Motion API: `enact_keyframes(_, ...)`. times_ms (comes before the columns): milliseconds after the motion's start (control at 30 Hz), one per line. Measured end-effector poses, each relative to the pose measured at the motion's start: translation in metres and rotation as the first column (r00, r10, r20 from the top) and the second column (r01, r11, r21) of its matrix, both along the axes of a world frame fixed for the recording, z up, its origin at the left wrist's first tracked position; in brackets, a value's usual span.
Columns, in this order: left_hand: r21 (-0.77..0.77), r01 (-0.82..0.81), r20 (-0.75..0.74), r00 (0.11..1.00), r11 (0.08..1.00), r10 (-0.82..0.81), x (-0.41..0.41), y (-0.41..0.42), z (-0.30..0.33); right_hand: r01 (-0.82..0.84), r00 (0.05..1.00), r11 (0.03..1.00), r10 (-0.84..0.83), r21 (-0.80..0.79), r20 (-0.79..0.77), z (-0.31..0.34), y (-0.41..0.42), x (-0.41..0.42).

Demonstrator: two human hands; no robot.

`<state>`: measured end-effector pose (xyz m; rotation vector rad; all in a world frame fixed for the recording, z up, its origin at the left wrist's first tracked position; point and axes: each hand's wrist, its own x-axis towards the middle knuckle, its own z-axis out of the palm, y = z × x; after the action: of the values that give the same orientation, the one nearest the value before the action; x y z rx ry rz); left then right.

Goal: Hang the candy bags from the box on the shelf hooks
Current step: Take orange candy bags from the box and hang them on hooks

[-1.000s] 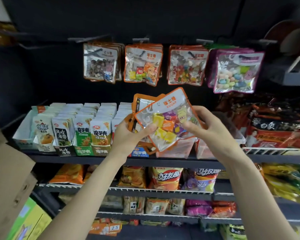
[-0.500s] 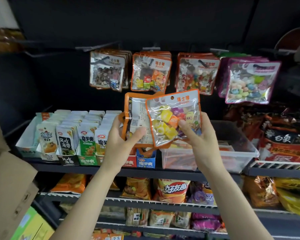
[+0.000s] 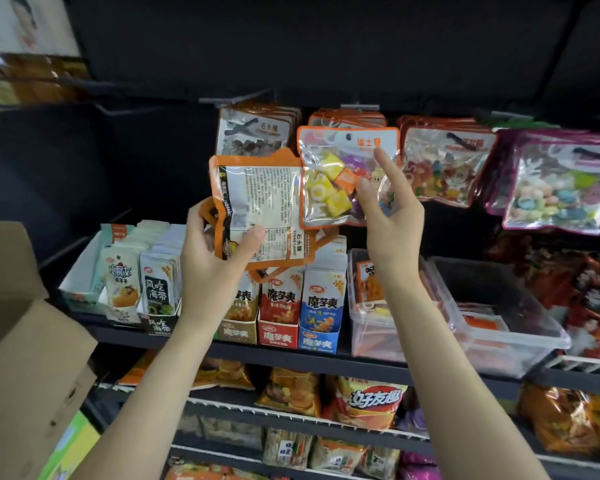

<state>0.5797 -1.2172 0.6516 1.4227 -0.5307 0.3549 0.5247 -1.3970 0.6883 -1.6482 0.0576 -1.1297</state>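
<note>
The candy bag (image 3: 340, 174) I am hanging is up at the second hook (image 3: 359, 107), upright, clear front towards me, its orange header and hang hole at the top, its longer side running roughly level. It overlaps the bags already hung (image 3: 347, 120) on that peg, so I judge it is at or just onto the hook; the hole itself is too blurred to tell. My right hand (image 3: 392, 209) steadies it from the front: thumb on the clear face, forefinger stretched up towards the header, the other fingers loosely curled near its lower right corner. I cannot tell whether they truly pinch it. I hold it by the lower part so the top stays free to slide along the peg. My left hand (image 3: 215, 244) grips the spare stack (image 3: 260, 209) below and to the left, thumb clamped across the printed back, label turned sideways, ready for the next hooks. That stack's top edge touches or overlaps the stone-candy bags (image 3: 253, 131) on the first hook. The box (image 3: 21, 323) stands open at the left edge of the view, beside the shelf (image 3: 326, 360) with its snack cartons (image 3: 281, 310).
</note>
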Motion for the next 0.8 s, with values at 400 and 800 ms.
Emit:
enact_keyframes(400, -0.004, -0.026, -0.029, 0.999, 1.000, 0.026, 0.017, 0.000, -0.007, 0.076, 0.996, 0.996, -0.073, 0.055, -0.053, -0.004, -0.005, 0.012)
enact_keyframes(800, 0.043, -0.070, -0.024, 0.997, 0.997, 0.071, 0.016, 0.013, -0.020, 0.027, 0.999, 0.989, -0.021, 0.146, -0.044, 0.001, -0.005, 0.007)
